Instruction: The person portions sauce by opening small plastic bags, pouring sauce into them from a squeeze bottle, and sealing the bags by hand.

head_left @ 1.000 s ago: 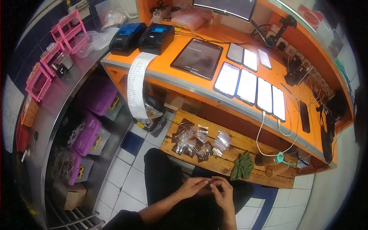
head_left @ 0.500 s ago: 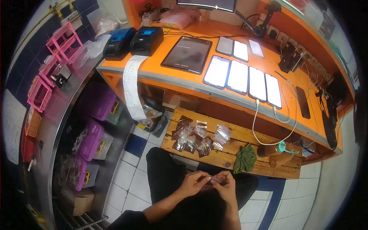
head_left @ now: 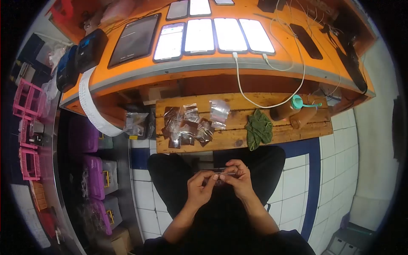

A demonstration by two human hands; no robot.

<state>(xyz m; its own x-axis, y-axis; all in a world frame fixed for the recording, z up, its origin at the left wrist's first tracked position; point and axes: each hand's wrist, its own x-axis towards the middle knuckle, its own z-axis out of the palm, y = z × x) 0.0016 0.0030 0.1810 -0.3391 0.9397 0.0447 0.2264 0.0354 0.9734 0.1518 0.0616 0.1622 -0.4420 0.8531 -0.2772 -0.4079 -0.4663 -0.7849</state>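
Observation:
My left hand [head_left: 200,187] and my right hand [head_left: 239,180] meet over my lap. Between their fingertips is a small clear plastic piece [head_left: 219,174], pinched from both sides; its exact shape is too small to tell. On the wooden bench [head_left: 231,142] in front lie several small sachets with dark brown contents [head_left: 187,127]. A flat stack of clear plastic bags [head_left: 219,112] rests to their right, and a crumpled green cloth [head_left: 259,129] is farther right.
Behind the bench, an orange counter [head_left: 127,70] holds lit phones [head_left: 199,36], a tablet [head_left: 135,40] and black printers [head_left: 91,50]. White cables [head_left: 242,91] hang over its edge. A brown bottle with a teal cap [head_left: 284,111] stands at right, purple bins [head_left: 93,176] at left.
The view has turned downward and to the right, so the counter sits higher in it. My right fingers have lifted and spread somewhat, while both hands still pinch the small piece.

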